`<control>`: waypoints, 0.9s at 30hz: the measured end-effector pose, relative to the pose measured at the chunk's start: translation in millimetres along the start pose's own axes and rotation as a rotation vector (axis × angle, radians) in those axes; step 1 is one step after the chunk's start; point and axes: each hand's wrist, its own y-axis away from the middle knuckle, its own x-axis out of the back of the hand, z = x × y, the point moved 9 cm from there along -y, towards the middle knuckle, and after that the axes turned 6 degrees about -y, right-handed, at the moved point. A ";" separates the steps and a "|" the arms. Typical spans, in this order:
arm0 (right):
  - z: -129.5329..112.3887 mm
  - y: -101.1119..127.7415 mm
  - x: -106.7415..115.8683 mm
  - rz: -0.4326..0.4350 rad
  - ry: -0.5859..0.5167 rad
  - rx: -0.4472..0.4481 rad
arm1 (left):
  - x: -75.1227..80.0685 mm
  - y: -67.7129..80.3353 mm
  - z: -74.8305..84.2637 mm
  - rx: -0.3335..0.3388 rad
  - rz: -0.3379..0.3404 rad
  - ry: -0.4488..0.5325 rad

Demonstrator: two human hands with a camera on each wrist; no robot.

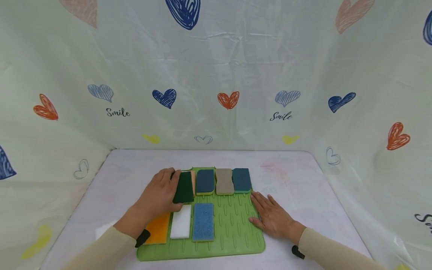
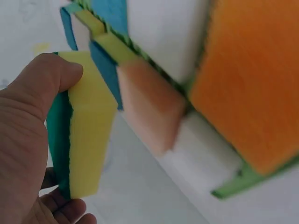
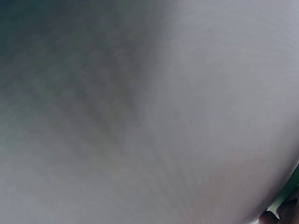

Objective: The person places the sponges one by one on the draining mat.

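My left hand [image 1: 161, 195] grips a sponge with a dark green scouring face [image 1: 183, 186] at the back left of the green ribbed mat [image 1: 233, 221]. In the left wrist view the same sponge [image 2: 86, 126] shows a yellow body and green layer, with my thumb on top and fingers underneath. A peach sponge [image 2: 149, 109] lies just beyond it. My right hand [image 1: 271, 215] rests flat, fingers straight, on the mat's right edge and the table. The right wrist view shows only blurred grey surface.
On the mat's back row lie a blue-and-yellow sponge [image 1: 205, 181], a tan sponge [image 1: 224, 181] and a teal sponge [image 1: 241, 179]. In front lie an orange sponge [image 1: 158, 228], a white one [image 1: 181, 221] and a light blue one [image 1: 203, 221]. Heart-printed sheeting [image 1: 216, 75] walls in the white table [image 1: 297, 176].
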 end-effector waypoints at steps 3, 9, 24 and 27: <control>1.6 -0.3 -0.9 -0.003 0.004 -0.004 | -2.4 -4.6 26.1 -0.053 -0.028 0.048; 1.6 -0.3 -0.2 -0.006 -0.008 -0.008 | -17.3 -14.9 72.0 -0.121 -0.133 0.131; -1.2 1.5 3.9 0.009 0.008 -0.007 | -49.8 -31.7 142.4 -0.191 -0.261 0.191; -1.4 1.7 3.7 0.010 0.003 -0.008 | -53.8 -31.6 145.6 -0.191 -0.279 0.174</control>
